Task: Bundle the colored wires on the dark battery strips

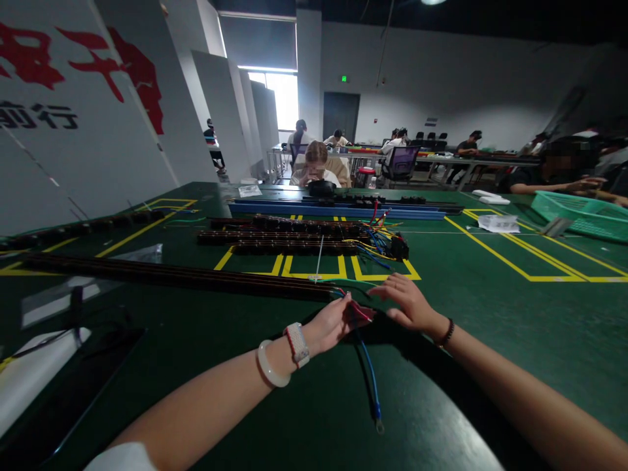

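Observation:
My left hand (331, 325) is closed around wires at the right end of a long dark rail (196, 279). A short red wire (362, 313) shows at its fingertips. Below it a blue wire (369, 367) hangs out over the table, ending in a metal ring terminal (379, 426). Just to the right, my right hand (412, 305) has its fingers spread and bent, near the wire ends and apart from the left hand. A thin green wire (343, 281) runs from the rail's end toward the right fingers.
Beyond lie several dark rails (289, 239) with coloured wires (377, 245), then a blue rail (314, 209). A green basket (574, 210) and a plastic bag (498, 224) are at right. A dark flat panel (98, 392) lies lower left. A person (316, 157) sits opposite.

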A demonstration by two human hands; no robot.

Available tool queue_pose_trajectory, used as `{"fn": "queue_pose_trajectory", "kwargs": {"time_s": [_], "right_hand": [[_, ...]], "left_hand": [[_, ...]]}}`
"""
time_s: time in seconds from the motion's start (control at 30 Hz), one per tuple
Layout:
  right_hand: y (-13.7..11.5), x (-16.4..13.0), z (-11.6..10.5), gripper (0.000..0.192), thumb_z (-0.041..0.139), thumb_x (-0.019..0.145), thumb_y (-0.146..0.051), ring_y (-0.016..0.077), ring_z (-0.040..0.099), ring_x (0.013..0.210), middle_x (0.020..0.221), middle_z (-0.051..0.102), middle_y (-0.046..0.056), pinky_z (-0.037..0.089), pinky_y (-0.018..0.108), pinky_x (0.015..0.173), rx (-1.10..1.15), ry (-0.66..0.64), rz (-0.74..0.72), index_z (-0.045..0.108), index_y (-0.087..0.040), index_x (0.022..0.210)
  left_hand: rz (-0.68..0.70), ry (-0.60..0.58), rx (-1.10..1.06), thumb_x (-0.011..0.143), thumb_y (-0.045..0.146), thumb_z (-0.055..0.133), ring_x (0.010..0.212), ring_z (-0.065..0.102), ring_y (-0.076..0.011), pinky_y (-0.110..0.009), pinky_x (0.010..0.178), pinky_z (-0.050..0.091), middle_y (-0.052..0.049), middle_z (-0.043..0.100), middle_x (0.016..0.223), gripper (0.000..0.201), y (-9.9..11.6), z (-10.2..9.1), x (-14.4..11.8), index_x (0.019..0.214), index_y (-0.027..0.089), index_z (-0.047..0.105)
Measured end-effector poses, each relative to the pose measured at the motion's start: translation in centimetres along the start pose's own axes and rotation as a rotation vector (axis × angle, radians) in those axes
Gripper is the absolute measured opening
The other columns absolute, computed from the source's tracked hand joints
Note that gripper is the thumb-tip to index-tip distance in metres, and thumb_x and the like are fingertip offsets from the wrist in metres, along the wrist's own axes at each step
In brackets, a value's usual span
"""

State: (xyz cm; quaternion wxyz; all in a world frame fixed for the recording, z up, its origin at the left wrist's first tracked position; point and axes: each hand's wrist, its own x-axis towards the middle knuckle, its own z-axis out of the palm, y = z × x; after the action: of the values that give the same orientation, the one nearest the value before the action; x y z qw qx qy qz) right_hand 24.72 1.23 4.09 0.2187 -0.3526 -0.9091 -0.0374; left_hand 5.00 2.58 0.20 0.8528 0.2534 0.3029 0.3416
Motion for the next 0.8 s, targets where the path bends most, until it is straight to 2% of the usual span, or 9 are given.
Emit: {"fn": "queue_pose_trajectory", "kwargs": {"time_s": [0.07,0.13,0.23,0.37,0.47,0.53,0.63,0.73,0.8], "right_hand": [[-0.9,-0.8,0.8,0.056,0.035,0.092,-0.058,0.0183,0.055,0.082,0.088,0.061,0.009,0.041,0.033,0.080,-0.037,-0.057,-0.080,0.057,-0.014,0.118],[-1.5,-0.9,1.9,0.043,0.041,0.094,-0.046,0.0168,0.055,0.079,0.085,0.061,0.007,0.042,0.031,0.076,-0.057,-0.073,-0.055,0.057,-0.015,0.118],[-1.7,0.4,2.8,0.031,0.036,0.098,-0.032,0.0152,0.056,0.079,0.084,0.061,0.007,0.044,0.028,0.073,0.056,0.032,0.099,0.061,-0.016,0.107],[-1.0,3.8,2.2,0.027,0.043,0.095,-0.033,0.0143,0.058,0.080,0.089,0.064,0.006,0.043,0.024,0.070,0.269,0.183,0.332,0.063,-0.014,0.095],[-0.7,7.1,1.9,0.029,0.044,0.095,-0.035,0.0124,0.057,0.071,0.081,0.065,0.003,0.039,0.021,0.061,0.314,0.150,0.402,0.062,-0.013,0.090],[-1.1,9.3,2.4,0.030,0.042,0.096,-0.034,0.0115,0.055,0.067,0.077,0.064,0.003,0.036,0.021,0.059,0.249,0.083,0.376,0.062,-0.013,0.085],[-2.5,12.0,4.0,0.028,0.046,0.095,-0.031,0.0130,0.056,0.071,0.078,0.064,0.005,0.035,0.022,0.062,0.034,-0.026,0.258,0.063,-0.013,0.081],[-4.1,13.3,5.5,0.025,0.048,0.094,-0.030,0.0158,0.059,0.076,0.082,0.066,0.008,0.037,0.025,0.070,-0.145,-0.145,0.103,0.064,-0.013,0.085],[-4.8,13.6,6.0,0.025,0.048,0.095,-0.030,0.0171,0.060,0.079,0.085,0.067,0.010,0.038,0.027,0.073,-0.203,-0.188,0.059,0.064,-0.012,0.088]], "left_hand": [[0.003,-0.001,-0.020,0.092,0.028,0.045,0.070,0.064,-0.0148,-0.032,0.080,0.049,-0.008,0.067,0.077,0.024,-0.1,-0.1,0.2,0.081,0.011,0.058],[0.029,-0.008,-0.038,0.091,0.027,0.048,0.067,0.062,-0.0133,-0.031,0.080,0.048,-0.005,0.065,0.072,0.023,-0.2,-0.1,0.2,0.076,0.013,0.057],[0.048,-0.059,-0.054,0.093,0.027,0.042,0.073,0.063,-0.0155,-0.034,0.085,0.047,-0.008,0.066,0.075,0.026,0.0,0.1,-0.2,0.080,0.011,0.060],[0.027,-0.094,-0.035,0.092,0.024,0.031,0.079,0.066,-0.0216,-0.039,0.083,0.048,-0.016,0.067,0.078,0.035,0.1,0.3,-0.8,0.084,0.007,0.061],[0.064,-0.075,0.044,0.091,0.020,0.034,0.073,0.066,-0.0214,-0.038,0.078,0.049,-0.014,0.066,0.071,0.028,-0.2,0.1,-0.7,0.083,0.008,0.059],[0.088,-0.050,0.087,0.090,0.017,0.038,0.066,0.064,-0.0190,-0.034,0.071,0.050,-0.011,0.064,0.065,0.023,-0.6,-0.1,-0.3,0.083,0.010,0.058],[0.087,0.006,0.088,0.087,0.013,0.042,0.054,0.056,-0.0126,-0.026,0.060,0.047,-0.003,0.057,0.058,0.017,-0.8,-0.4,0.4,0.079,0.012,0.057],[0.094,0.046,0.053,0.085,0.012,0.045,0.050,0.048,-0.0078,-0.021,0.054,0.042,0.002,0.051,0.056,0.013,-0.8,-0.4,0.6,0.076,0.015,0.054],[0.091,0.060,0.029,0.085,0.012,0.046,0.051,0.045,-0.0062,-0.019,0.053,0.039,0.004,0.049,0.058,0.011,-0.7,-0.3,0.6,0.076,0.016,0.052]]}}
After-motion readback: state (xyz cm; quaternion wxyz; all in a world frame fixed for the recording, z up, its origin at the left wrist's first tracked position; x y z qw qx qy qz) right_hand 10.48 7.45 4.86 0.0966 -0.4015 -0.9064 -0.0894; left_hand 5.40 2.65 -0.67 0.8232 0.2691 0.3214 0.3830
